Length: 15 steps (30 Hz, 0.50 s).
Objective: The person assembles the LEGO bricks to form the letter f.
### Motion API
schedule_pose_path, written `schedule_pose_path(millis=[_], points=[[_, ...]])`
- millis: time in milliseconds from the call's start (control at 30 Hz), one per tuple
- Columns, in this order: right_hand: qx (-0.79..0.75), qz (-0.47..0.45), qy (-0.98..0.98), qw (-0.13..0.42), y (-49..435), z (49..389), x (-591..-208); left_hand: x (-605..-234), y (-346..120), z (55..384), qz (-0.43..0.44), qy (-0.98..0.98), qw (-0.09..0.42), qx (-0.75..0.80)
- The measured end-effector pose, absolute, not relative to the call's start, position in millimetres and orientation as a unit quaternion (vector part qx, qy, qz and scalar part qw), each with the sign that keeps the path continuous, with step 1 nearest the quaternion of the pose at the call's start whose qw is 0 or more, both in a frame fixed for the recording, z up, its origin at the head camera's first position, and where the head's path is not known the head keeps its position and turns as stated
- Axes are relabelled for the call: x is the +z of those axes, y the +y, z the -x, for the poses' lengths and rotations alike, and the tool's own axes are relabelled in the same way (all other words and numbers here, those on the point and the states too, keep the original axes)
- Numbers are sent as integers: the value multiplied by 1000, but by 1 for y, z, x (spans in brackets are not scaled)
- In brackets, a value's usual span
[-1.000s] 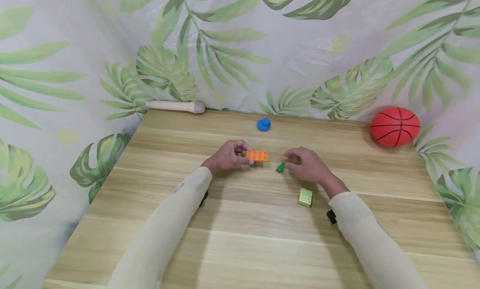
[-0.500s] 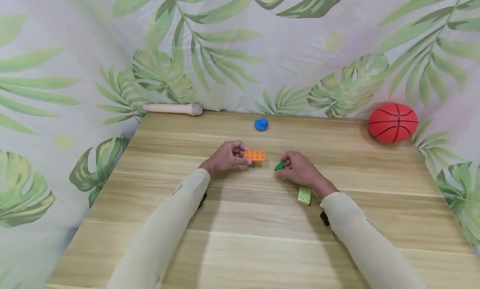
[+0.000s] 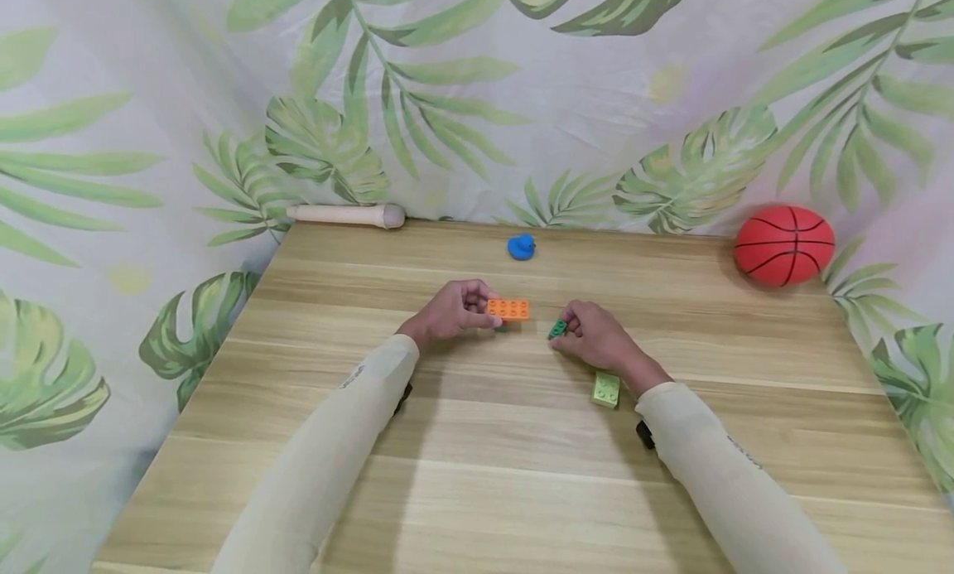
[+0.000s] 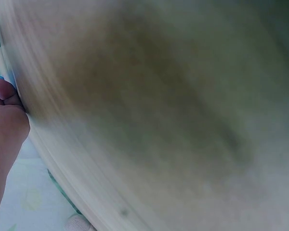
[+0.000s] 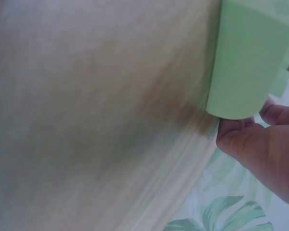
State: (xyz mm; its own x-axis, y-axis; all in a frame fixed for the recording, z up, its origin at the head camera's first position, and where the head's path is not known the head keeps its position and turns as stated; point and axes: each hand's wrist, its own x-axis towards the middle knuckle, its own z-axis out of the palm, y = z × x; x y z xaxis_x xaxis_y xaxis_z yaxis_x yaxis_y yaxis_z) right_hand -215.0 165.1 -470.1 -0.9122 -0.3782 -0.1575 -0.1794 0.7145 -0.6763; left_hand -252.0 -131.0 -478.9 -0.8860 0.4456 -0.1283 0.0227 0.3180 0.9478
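My left hand [image 3: 449, 311] pinches an orange toy building brick [image 3: 509, 310], studs up, between thumb and fingers. Below the orange brick's left end peeks a small red and green piece [image 3: 502, 326], mostly hidden. To the right, across a short gap, my right hand [image 3: 596, 335] pinches a small dark green building brick [image 3: 557, 329] at its fingertips. A pale green brick [image 3: 606, 389] with studs on top lies on the table just below the right wrist. That pale green brick [image 5: 250, 62] looms large in the right wrist view, partly covering the right hand [image 5: 265, 149].
Beyond the hands, a blue toy duck [image 3: 521, 248] sits near the far edge of the wooden table [image 3: 492, 475]. A toy microphone [image 3: 346, 216] lies at the back left corner, a red ball [image 3: 785, 247] at the back right. Leaf-patterned cloth [image 3: 462, 102] hangs behind.
The right hand has moved slightly left and its fingers have taken hold of the small dark green brick. The left hand stays in place with the orange brick.
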Motion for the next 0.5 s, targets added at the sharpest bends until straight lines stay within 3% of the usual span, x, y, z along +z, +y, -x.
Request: schedule_pose_path(millis=[300,500], points=[[-347,136,916,148,165,213,-465,-481,-131,253,-152,786,189,569],[-370,93,918,111,159,215,-456,-481,-132,253,-152,785,190,570]])
